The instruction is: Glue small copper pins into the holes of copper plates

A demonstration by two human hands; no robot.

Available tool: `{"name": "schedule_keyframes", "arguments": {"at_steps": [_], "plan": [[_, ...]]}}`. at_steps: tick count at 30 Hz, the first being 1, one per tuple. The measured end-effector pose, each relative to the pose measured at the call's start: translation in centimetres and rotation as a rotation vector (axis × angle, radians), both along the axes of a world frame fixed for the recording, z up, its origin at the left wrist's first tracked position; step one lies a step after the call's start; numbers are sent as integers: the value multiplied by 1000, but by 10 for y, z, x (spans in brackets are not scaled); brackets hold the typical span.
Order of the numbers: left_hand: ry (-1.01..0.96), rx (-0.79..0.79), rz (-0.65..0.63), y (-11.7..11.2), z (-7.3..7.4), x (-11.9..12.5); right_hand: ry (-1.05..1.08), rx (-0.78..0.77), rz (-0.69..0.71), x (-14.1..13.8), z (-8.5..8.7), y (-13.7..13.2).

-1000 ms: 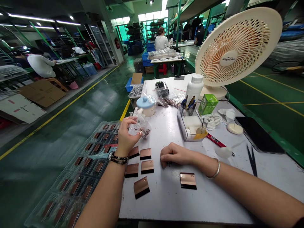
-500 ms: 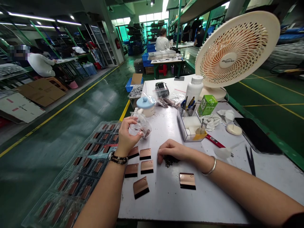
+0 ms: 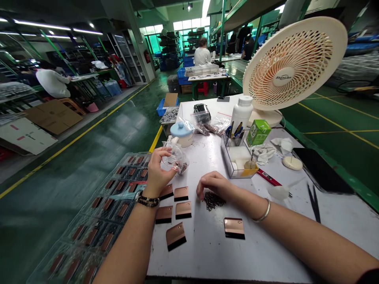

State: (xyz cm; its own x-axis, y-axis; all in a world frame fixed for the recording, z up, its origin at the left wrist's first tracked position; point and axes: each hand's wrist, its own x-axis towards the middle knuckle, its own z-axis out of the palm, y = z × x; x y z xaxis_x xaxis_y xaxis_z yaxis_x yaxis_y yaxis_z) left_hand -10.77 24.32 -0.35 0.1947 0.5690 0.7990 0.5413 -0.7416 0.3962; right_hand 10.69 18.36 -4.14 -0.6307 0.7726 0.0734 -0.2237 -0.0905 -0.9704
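A limp, lightweight clear plastic bag (image 3: 177,157) is hanging above the white workbench (image 3: 204,260), its long axis slanting down to the right, with small dark parts (image 3: 183,168) settling in the lower corner. The left hand (image 3: 156,169) is clenching its soft upper end, the surest place to hold it. The right hand (image 3: 214,184) is curving loosely over a tangled heap of dark wire pieces (image 3: 213,201), likely to snag; whether it is pinching any, I cannot tell.
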Motion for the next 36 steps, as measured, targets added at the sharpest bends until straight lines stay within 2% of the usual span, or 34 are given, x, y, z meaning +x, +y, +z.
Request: {"name": "schedule_keyframes", "arguments": {"at_steps": [8,15,20,24,29,33,36], "plan": [[3,16,-4,0,1,0,279,-152,-344,-2,1,4],[13,15,4,-1,1,1,389,-321,-429,1,7,-2],[24,23,14,-1,1,1,334,-309,-503,1,15,-2],[43,45,21,-2,3,2,157,-209,-576,7,23,-9],[119,104,17,-5,6,2,-271,11,-613,28,39,-34],[271,147,-14,-11,11,6,-624,203,-635,50,52,-57],[417,169,-47,-18,16,13,-831,293,-705,64,56,-68]]}}
